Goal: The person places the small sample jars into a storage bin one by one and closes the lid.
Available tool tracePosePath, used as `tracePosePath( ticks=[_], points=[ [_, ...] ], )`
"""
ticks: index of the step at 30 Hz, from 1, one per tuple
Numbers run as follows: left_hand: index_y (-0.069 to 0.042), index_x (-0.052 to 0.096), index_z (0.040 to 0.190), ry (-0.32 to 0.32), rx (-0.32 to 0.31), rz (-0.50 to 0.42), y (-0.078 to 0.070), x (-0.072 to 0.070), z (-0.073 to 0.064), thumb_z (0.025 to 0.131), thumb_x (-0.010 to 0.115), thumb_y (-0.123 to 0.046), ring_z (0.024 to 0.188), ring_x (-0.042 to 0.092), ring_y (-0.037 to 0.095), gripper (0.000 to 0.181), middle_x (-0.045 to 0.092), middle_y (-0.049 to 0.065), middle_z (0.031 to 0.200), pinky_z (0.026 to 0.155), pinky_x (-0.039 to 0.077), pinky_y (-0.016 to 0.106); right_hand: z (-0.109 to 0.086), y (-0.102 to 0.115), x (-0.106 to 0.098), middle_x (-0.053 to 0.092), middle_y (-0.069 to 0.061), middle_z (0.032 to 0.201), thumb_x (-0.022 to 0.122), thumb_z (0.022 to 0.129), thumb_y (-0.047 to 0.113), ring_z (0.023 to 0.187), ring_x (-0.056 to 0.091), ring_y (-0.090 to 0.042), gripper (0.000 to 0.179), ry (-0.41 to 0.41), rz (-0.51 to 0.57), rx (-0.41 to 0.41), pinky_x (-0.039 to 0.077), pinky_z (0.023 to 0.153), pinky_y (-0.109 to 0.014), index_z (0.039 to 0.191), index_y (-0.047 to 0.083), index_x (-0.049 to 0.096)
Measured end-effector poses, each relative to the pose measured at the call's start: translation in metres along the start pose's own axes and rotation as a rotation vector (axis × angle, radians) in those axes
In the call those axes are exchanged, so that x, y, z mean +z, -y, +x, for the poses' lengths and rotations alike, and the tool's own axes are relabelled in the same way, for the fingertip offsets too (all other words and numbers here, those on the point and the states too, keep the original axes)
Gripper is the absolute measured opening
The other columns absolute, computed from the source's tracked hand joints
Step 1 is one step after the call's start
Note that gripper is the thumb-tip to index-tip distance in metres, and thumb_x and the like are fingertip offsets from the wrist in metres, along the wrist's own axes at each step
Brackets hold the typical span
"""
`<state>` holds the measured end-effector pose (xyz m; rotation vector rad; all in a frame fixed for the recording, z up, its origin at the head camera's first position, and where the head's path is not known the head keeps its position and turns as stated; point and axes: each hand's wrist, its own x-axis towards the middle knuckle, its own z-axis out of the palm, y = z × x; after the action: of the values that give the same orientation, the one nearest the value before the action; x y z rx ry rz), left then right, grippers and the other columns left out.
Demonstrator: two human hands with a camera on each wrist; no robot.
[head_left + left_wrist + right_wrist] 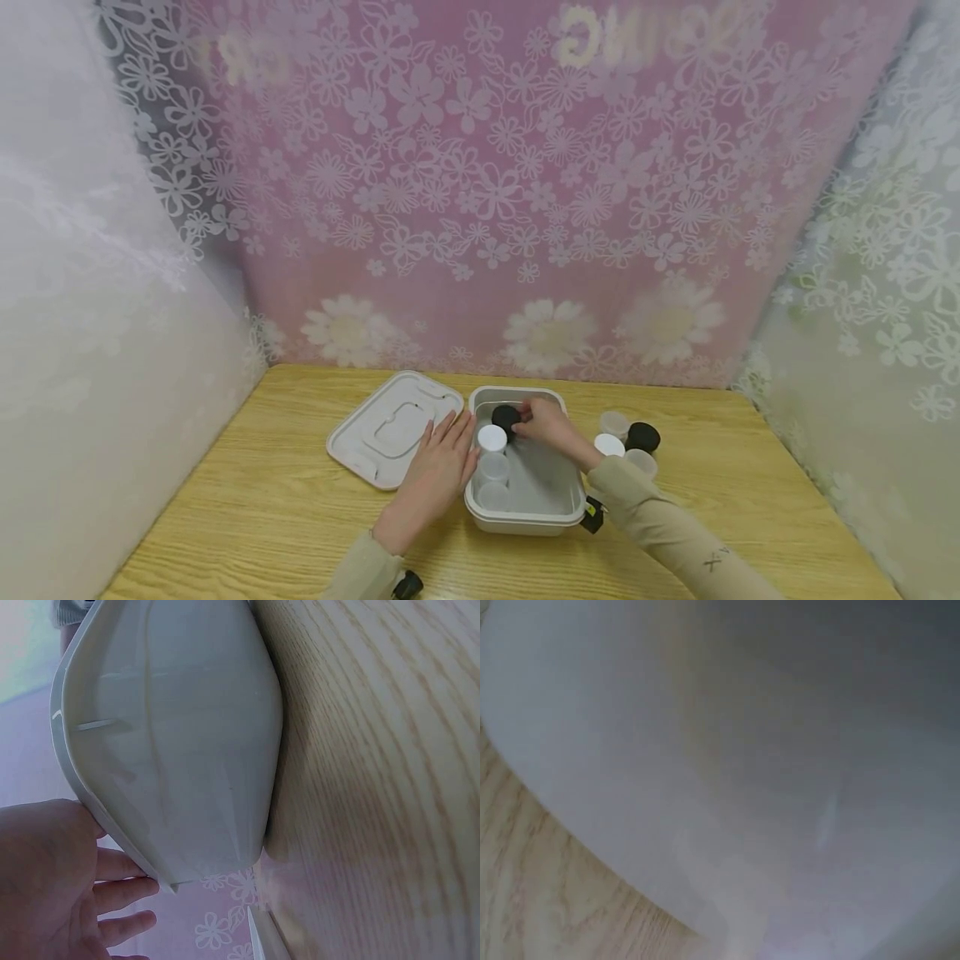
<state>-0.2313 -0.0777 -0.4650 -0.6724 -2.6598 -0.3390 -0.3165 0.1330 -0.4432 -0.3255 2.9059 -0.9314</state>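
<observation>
A pale rectangular lunch-box container [525, 518] stands uncovered on the table, with its outer wall [180, 750] filling much of the left wrist view. Along its left side is a row of small round jars: a black-lidded jar [505, 415] at the far end, then a white-lidded jar [492, 438] and two translucent ones [492, 468]. My right hand [551, 427] reaches over the container's right rim and pinches the black-lidded jar by its right edge. With fingers extended, my left hand [438, 462] rests against the left rim. The right wrist view shows mostly blurred container wall [742, 750].
The container's lid [352, 450] lies flat to the left, by my left hand. Right of the container, partly behind my right forearm, sits a cluster of jars, including a black-lidded one [643, 437] and a white-lidded one [609, 445]. Floral curtains [480, 208] surround the wooden table [247, 517].
</observation>
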Motion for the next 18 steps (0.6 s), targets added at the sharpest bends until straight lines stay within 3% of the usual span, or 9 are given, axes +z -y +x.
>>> tracePosePath(
  ticks=[10, 18],
  points=[
    [-0.003, 0.049, 0.15, 0.024, -0.003, -0.008, 0.0013, 0.0009, -0.0004, 0.107, 0.051, -0.031, 0.145, 0.04, 0.032, 0.051, 0.049, 0.013, 0.154, 0.115, 0.034, 0.058, -0.0022, 0.0001, 0.0034, 0.073, -0.019, 0.104, 0.072, 0.092, 0.01, 0.1, 0.069, -0.032, 0.035, 0.032, 0.052, -0.035, 0.056, 0.086, -0.039, 0.12, -0.01, 0.066],
    [-0.003, 0.05, 0.149, 0.012, 0.004, -0.01, 0.001, -0.0001, -0.0006, 0.107, 0.051, -0.03, 0.145, 0.041, 0.033, 0.05, 0.049, 0.013, 0.153, 0.115, 0.035, 0.058, -0.0068, -0.0005, 0.007, 0.07, -0.022, 0.114, 0.061, 0.1, 0.011, 0.108, 0.066, -0.035, 0.034, 0.075, 0.241, -0.022, 0.056, 0.09, -0.041, 0.127, -0.01, 0.061]
  ],
)
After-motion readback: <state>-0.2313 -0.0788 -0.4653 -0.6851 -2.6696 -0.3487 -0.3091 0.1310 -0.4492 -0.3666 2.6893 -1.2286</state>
